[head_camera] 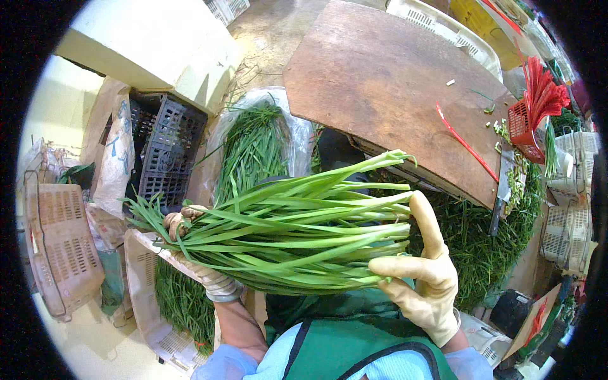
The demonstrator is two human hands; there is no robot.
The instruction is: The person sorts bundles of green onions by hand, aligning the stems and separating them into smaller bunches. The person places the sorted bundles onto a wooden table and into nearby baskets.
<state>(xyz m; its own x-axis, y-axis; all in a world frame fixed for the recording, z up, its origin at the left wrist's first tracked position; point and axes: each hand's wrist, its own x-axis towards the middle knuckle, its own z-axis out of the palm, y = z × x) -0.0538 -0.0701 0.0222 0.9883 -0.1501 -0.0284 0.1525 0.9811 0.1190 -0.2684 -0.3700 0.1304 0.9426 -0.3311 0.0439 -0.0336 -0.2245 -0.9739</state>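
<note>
A large bunch of long green leafy stalks, like garlic chives [294, 232], lies across the view in front of my body, pale stem ends to the right and leaf tips to the left. My left hand [190, 232], in a soiled glove, is wrapped around the leafy end, with its fingertips showing over the top. My right hand [422, 270], in a cream rubber glove, is at the stem ends, one finger raised beside them and others touching the lower stems. Its palm holds nothing that I can see.
A wooden table [370, 80] bears a red tie strip [465, 142], a cleaver [501, 190], cut stem bits and a red basket [520, 128] of red strips. Greens fill a plastic-lined container [299, 128] and a white crate [142, 289]. A black crate [171, 142] stands at left.
</note>
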